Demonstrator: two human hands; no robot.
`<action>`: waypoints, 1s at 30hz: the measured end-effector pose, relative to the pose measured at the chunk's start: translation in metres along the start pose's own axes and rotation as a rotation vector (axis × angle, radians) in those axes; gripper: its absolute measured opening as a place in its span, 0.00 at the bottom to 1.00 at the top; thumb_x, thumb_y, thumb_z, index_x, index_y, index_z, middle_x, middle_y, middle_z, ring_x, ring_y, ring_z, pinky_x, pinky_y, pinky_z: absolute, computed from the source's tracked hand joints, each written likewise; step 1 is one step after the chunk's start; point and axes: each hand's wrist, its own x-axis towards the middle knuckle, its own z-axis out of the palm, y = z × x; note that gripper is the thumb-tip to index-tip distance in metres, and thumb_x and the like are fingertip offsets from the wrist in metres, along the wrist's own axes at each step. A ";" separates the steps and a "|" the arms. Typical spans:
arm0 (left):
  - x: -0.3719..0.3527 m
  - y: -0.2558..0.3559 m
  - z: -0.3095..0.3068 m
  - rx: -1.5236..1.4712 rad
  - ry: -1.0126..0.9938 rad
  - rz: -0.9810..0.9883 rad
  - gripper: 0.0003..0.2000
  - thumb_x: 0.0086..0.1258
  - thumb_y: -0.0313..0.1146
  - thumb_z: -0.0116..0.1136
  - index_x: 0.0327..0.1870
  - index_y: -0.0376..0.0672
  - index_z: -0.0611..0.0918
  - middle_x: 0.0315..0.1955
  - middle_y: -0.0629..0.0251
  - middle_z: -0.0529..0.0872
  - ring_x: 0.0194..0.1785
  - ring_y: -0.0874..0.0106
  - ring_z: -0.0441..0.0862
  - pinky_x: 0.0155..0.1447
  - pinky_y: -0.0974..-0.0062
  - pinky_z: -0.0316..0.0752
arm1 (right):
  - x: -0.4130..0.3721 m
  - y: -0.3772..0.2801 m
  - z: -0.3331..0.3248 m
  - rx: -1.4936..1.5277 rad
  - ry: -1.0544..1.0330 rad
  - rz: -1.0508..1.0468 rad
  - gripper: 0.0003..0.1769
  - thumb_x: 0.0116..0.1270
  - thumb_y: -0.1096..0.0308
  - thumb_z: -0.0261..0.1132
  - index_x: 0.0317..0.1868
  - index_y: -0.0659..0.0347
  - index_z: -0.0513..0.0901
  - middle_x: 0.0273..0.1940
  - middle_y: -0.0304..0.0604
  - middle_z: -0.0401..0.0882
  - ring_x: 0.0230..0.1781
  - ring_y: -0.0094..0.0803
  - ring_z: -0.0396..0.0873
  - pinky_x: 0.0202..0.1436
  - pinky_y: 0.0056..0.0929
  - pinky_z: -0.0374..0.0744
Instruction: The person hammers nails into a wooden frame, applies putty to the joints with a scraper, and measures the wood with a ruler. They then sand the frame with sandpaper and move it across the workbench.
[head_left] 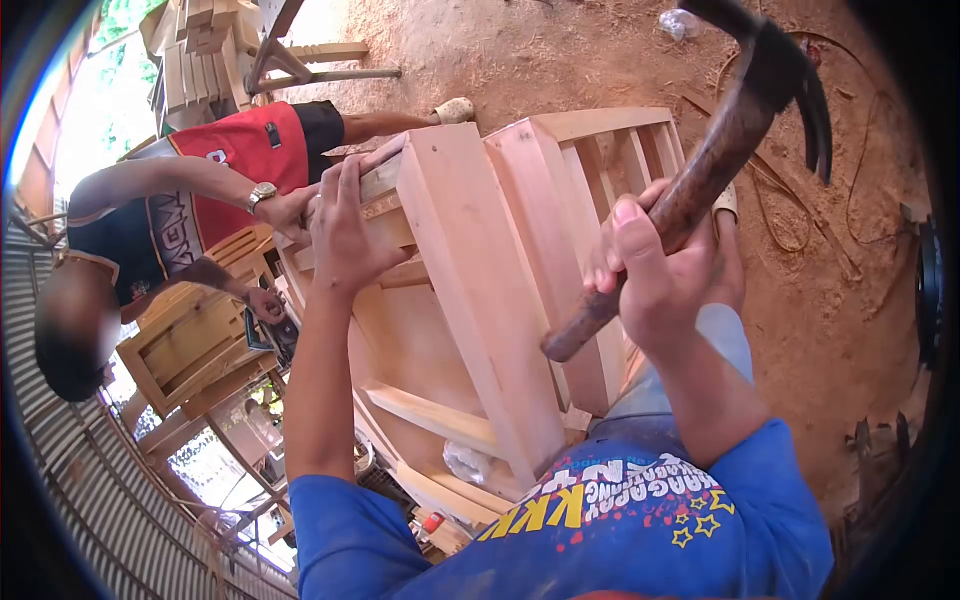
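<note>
My right hand [660, 270] is wrapped round the wooden handle of a claw hammer [722, 140], raised above the work with its dark metal head at the upper right. My left hand [345, 235] grips the upper rail of a pale wooden frame [470, 270], its fingers bent over the wood. The frame has broad tapered boards and inner slats, and stands tilted in front of my body. Beside my left hand, a co-worker's hand [288, 212] with a wristwatch rests at the same rail. Whether my left fingers also hold something small cannot be seen.
A co-worker in a red and black shirt [240, 180] stands at the left, the other hand near a dark tool [282, 335]. Stacked wooden parts [195, 70] and a trestle [320, 75] are behind. Shavings, sticks and a cord [790, 240] lie on the dirt floor.
</note>
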 end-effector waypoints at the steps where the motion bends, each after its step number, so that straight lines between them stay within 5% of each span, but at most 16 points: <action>1: 0.000 -0.001 -0.001 -0.001 -0.006 -0.020 0.60 0.26 0.39 0.87 0.73 0.39 0.68 0.64 0.53 0.75 0.64 0.50 0.77 0.63 0.49 0.75 | -0.002 0.013 -0.001 -0.178 -0.066 0.139 0.07 0.76 0.69 0.62 0.48 0.61 0.74 0.32 0.38 0.78 0.27 0.25 0.78 0.33 0.29 0.80; 3: -0.001 -0.002 0.001 -0.006 -0.029 -0.051 0.61 0.27 0.39 0.87 0.73 0.39 0.67 0.64 0.53 0.75 0.64 0.49 0.77 0.63 0.49 0.75 | -0.018 0.056 -0.011 -0.534 -0.182 0.418 0.12 0.74 0.68 0.63 0.53 0.65 0.75 0.37 0.43 0.81 0.35 0.32 0.82 0.42 0.33 0.81; 5: -0.001 -0.001 -0.003 0.010 -0.039 -0.011 0.61 0.27 0.39 0.87 0.74 0.39 0.67 0.64 0.53 0.75 0.64 0.49 0.77 0.63 0.49 0.75 | -0.026 0.050 -0.014 -0.671 -0.297 0.438 0.24 0.69 0.67 0.65 0.63 0.69 0.75 0.44 0.52 0.83 0.45 0.42 0.83 0.52 0.38 0.80; 12: 0.001 -0.001 -0.001 -0.014 -0.012 -0.016 0.58 0.30 0.39 0.86 0.73 0.41 0.68 0.62 0.53 0.76 0.63 0.49 0.78 0.63 0.48 0.75 | -0.013 0.038 -0.005 -0.337 -0.065 0.389 0.13 0.70 0.68 0.66 0.50 0.63 0.75 0.33 0.38 0.76 0.33 0.24 0.79 0.39 0.32 0.78; 14: 0.001 -0.001 -0.003 -0.002 -0.004 -0.014 0.58 0.31 0.40 0.86 0.73 0.42 0.68 0.62 0.53 0.76 0.63 0.48 0.77 0.63 0.49 0.75 | -0.009 0.051 -0.013 -0.820 -0.288 0.282 0.21 0.70 0.66 0.64 0.60 0.67 0.75 0.41 0.52 0.84 0.37 0.43 0.83 0.46 0.39 0.81; 16: 0.007 -0.001 -0.002 0.001 0.007 0.007 0.57 0.31 0.40 0.86 0.73 0.43 0.68 0.63 0.53 0.75 0.64 0.48 0.77 0.63 0.48 0.75 | -0.013 0.052 -0.030 -0.742 -0.345 0.496 0.25 0.70 0.65 0.64 0.63 0.69 0.74 0.42 0.58 0.85 0.39 0.52 0.83 0.49 0.43 0.81; 24: 0.013 0.026 -0.023 0.155 -0.170 -0.248 0.61 0.33 0.39 0.87 0.78 0.45 0.65 0.61 0.54 0.75 0.67 0.49 0.75 0.67 0.50 0.76 | 0.045 0.009 -0.078 -0.806 -0.237 0.795 0.22 0.66 0.65 0.74 0.52 0.65 0.75 0.29 0.37 0.77 0.23 0.24 0.79 0.28 0.31 0.80; 28: 0.002 0.071 -0.068 0.032 -0.045 -0.326 0.43 0.46 0.31 0.80 0.71 0.41 0.75 0.52 0.57 0.78 0.58 0.60 0.79 0.60 0.64 0.78 | 0.081 -0.008 -0.070 -0.627 -0.312 0.839 0.27 0.59 0.66 0.83 0.50 0.62 0.75 0.32 0.34 0.81 0.29 0.21 0.80 0.34 0.28 0.81; 30: -0.010 0.127 -0.082 -0.475 0.096 -0.731 0.32 0.50 0.26 0.75 0.62 0.36 0.82 0.45 0.61 0.78 0.47 0.70 0.77 0.52 0.72 0.75 | 0.086 -0.010 -0.065 -0.550 -0.421 0.734 0.29 0.56 0.67 0.85 0.50 0.61 0.75 0.34 0.34 0.83 0.33 0.20 0.81 0.39 0.27 0.81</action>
